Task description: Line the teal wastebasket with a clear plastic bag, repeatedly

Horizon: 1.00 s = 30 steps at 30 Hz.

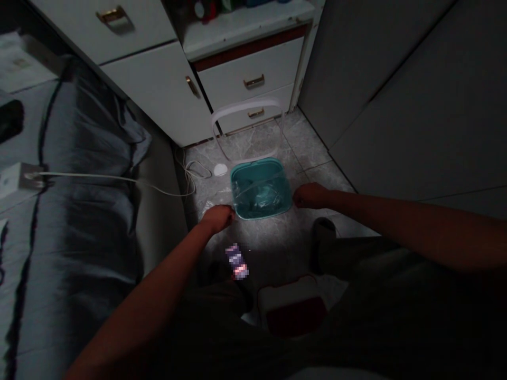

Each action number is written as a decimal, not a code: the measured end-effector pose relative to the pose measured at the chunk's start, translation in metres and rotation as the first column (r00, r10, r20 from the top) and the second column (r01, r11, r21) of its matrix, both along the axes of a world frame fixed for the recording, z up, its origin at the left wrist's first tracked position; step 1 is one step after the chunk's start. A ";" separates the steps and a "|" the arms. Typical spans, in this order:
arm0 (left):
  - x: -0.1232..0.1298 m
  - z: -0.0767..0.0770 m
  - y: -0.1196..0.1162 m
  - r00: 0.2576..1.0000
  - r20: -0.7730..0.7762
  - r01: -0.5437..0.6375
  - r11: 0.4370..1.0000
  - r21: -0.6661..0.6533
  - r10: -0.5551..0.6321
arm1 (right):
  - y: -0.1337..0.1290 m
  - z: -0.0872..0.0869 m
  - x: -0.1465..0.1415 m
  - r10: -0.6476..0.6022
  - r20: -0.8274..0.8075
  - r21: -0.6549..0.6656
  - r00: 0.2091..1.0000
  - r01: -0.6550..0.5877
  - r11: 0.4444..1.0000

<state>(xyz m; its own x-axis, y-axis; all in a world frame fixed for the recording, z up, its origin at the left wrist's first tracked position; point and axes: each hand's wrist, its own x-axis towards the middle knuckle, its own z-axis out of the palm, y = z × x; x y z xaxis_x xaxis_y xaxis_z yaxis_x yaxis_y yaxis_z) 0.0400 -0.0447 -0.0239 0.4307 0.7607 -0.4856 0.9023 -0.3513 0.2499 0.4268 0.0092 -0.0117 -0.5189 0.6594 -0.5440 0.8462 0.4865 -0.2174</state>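
Left hand and right hand flank the teal plastic bin on the tile floor; fingers curled, grip on the bin cannot be confirmed.

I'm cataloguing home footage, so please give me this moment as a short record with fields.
Setting: dim room, tiled floor
Main item: teal bin lined with clear plastic
Left hand: at the bin's left edge, grip unclear
Right hand: at the bin's right edge, grip unclear
Nearby: white drawers beyond the bin; white cable on the floor to its left
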 end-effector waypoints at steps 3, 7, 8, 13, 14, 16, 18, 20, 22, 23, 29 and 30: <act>-0.012 -0.006 0.006 0.978 0.099 -0.179 0.983 -0.043 0.182 | 0.006 -0.003 0.002 -0.137 -0.116 0.003 0.984 0.138 0.990; -0.030 -0.001 0.021 0.801 0.398 -0.396 0.894 -0.209 0.448 | 0.021 0.002 0.001 -0.628 -0.236 -0.357 0.742 0.535 0.766; -0.033 0.003 0.025 0.730 0.467 -0.431 0.867 -0.252 0.499 | 0.026 0.005 -0.001 -0.736 -0.228 -0.444 0.638 0.605 0.661; -0.029 0.018 0.040 0.510 0.656 -0.680 0.728 -0.089 0.556 | 0.046 0.020 -0.015 -0.891 -0.262 -0.505 0.370 0.735 0.453; -0.026 0.019 0.043 0.548 0.660 -0.698 0.716 0.023 0.514 | 0.049 0.019 -0.018 -0.887 -0.281 -0.457 0.367 0.761 0.460; -0.023 0.019 0.051 0.683 0.593 -0.638 0.743 0.201 0.426 | 0.056 0.015 -0.024 -0.862 -0.326 -0.347 0.388 0.799 0.491; -0.022 0.018 0.063 0.808 0.487 -0.496 0.830 0.257 0.332 | 0.062 0.008 -0.028 -0.825 -0.367 -0.284 0.429 0.793 0.539; -0.024 0.016 0.077 0.879 0.419 -0.358 0.896 0.263 0.228 | 0.067 0.001 -0.031 -0.785 -0.392 -0.280 0.479 0.751 0.598; -0.027 0.011 0.092 0.902 0.399 -0.279 0.927 0.251 0.164 | 0.072 -0.004 -0.031 -0.739 -0.415 -0.277 0.531 0.700 0.658; -0.028 0.008 0.099 0.899 0.408 -0.277 0.930 0.243 0.161 | 0.074 -0.006 -0.030 -0.713 -0.427 -0.257 0.556 0.681 0.686; -0.013 -0.019 0.140 0.627 0.609 -0.608 0.794 -0.006 0.485 | 0.091 -0.016 -0.026 -0.695 -0.397 -0.176 0.599 0.694 0.698; -0.009 -0.024 0.146 0.539 0.628 -0.657 0.747 -0.104 0.561 | 0.094 -0.020 -0.027 -0.691 -0.390 -0.151 0.609 0.698 0.700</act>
<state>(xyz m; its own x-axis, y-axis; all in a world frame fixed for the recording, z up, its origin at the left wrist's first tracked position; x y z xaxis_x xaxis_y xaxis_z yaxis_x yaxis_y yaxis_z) 0.0313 0.1010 -0.0479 -0.0113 0.9830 -0.1832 0.5855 0.1550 0.7957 0.4001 0.1033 -0.0317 -0.0612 0.9182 -0.3913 0.7725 -0.2047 -0.6011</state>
